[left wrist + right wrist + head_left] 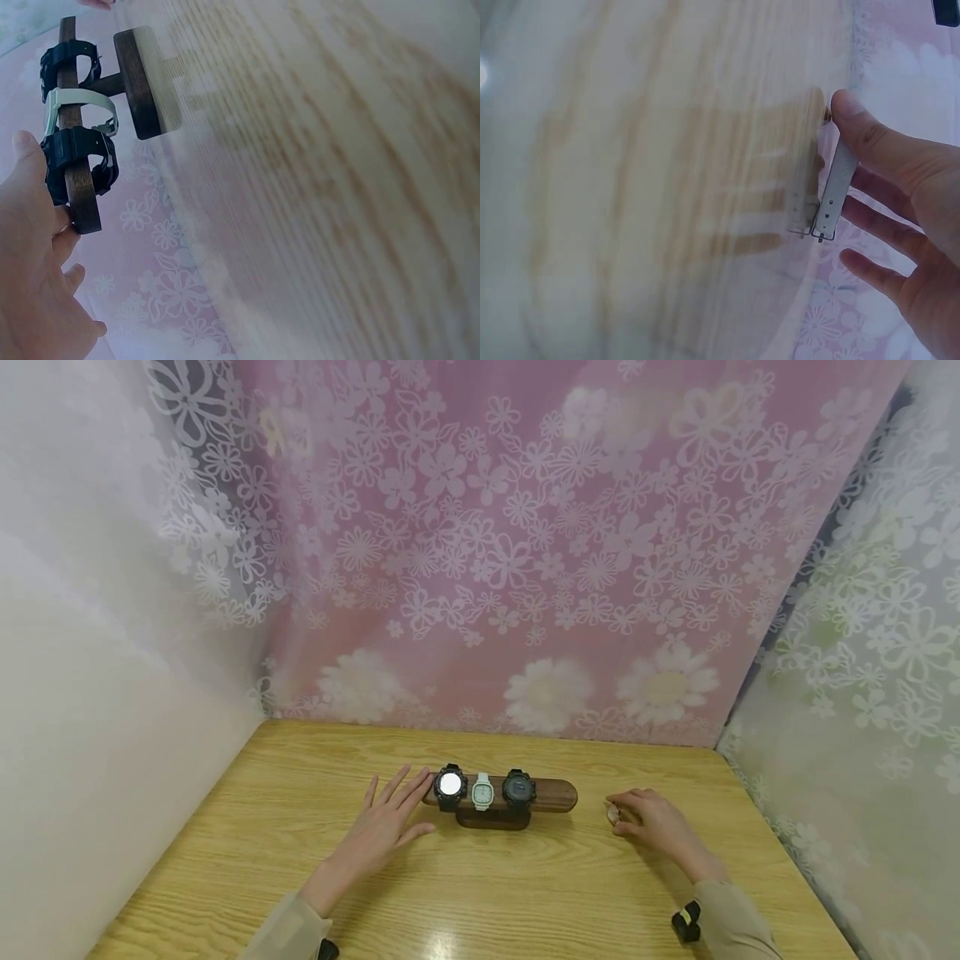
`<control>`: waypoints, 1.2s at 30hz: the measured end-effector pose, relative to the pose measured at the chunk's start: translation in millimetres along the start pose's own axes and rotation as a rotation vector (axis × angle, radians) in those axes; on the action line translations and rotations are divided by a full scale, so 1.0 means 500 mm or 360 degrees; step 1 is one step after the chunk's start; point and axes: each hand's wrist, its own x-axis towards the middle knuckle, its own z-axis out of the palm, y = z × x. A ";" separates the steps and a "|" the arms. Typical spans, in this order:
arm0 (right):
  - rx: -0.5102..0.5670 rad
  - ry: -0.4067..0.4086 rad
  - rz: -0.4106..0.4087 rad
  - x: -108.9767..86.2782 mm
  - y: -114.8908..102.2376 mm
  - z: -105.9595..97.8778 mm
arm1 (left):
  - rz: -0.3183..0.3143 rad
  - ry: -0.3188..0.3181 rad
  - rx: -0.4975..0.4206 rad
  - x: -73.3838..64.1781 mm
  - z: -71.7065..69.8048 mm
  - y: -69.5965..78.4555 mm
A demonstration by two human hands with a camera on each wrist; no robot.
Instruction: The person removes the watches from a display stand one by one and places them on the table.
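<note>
The near edge of the wooden table [562, 893] lies out of frame; its top has streaky yellow grain and a gloss that mirrors the right fingers in the right wrist view. Two beige sleeves, the left one [288, 931] and the right one [731, 918], are cut off below. A black wrist device [686, 922] sits by the right cuff; only a sliver of the left one [327, 950] shows.

Toward the table's right edge, the right hand [663, 827] pinches a small watch [613, 814] between thumb and fingers. The head view shows a pale, roundish dial too small to read; the right wrist view shows a flat, pale strap [838, 187] with punched holes and a thin metal buckle [823, 236], its upper part partly covered by the thumb.

Toward the left edge, the left hand [375, 831] is spread, fingers mostly straight, fingertips touching the left end of a dark wooden bar [557, 795]; how firmly they press cannot be told. The bar, round-ended, stands on a smaller wooden base [491, 819] and carries three strapped watches: a chunky black one [451, 785] with its dial washed out white, a squarish pale one [483, 792], and another black one [519, 787], dim-faced.

Beyond the far edge hangs pink cloth [487, 527] printed with white flowers, its upper part cropped.
</note>
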 end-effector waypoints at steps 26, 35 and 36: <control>0.0066 0.0280 0.0022 -0.021 -0.030 -0.026 | -0.0039 -0.0032 -0.0011 0.001 0.000 0.004; 0.0009 0.0594 -0.0308 0.001 -0.059 -0.036 | -0.0049 -0.0014 -0.0027 0.001 -0.001 0.007; -0.0008 0.0624 -0.0348 0.006 -0.064 -0.038 | -0.0047 -0.0016 -0.0024 0.001 -0.001 0.007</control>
